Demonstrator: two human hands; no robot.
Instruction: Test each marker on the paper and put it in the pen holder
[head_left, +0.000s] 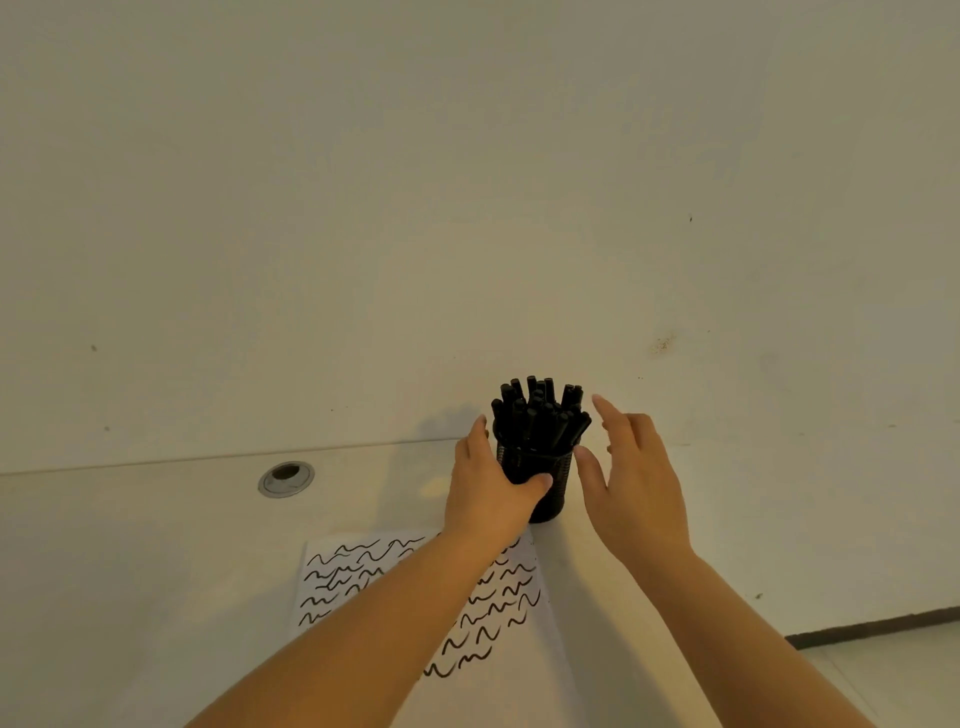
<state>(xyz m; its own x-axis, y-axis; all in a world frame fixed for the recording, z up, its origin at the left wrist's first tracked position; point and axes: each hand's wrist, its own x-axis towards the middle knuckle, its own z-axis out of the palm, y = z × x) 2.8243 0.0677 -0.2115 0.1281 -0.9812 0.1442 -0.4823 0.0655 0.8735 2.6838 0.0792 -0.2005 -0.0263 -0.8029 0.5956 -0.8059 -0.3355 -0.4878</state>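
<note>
the left hand (485, 486) is wrapped round the left side of the pen holder (545, 483), with the thumb laid across the front of the black mesh wall and the fingers passed behind it, so that the holder is gripped. the right hand (631, 486) is held just to the right of the holder, its fingers straight and spread loosely; nothing is held in it. the thumb tip is seen close against the holder's upper right rim, though whether it is touched cannot be told. the longer fingers are raised beside the protruding marker ends.

the pen holder is stood upright on the desk (156, 571), near the seam where the desk surface is met by the pale wall (467, 182). it is packed with black markers (540, 410), whose ends are fanned out above the rim. a shadow is cast on the wall to the left of the holder.

the paper (353, 577) is laid flat on the desk, nearer to the person than the holder, and its middle is crossed by the left forearm. rows of black wavy lines are seen on both sides of that arm. a round metal cable grommet (286, 479) is set into the desk well to the left of the holder. a dark strip of floor edge (872, 626) is seen at the far right.
</note>
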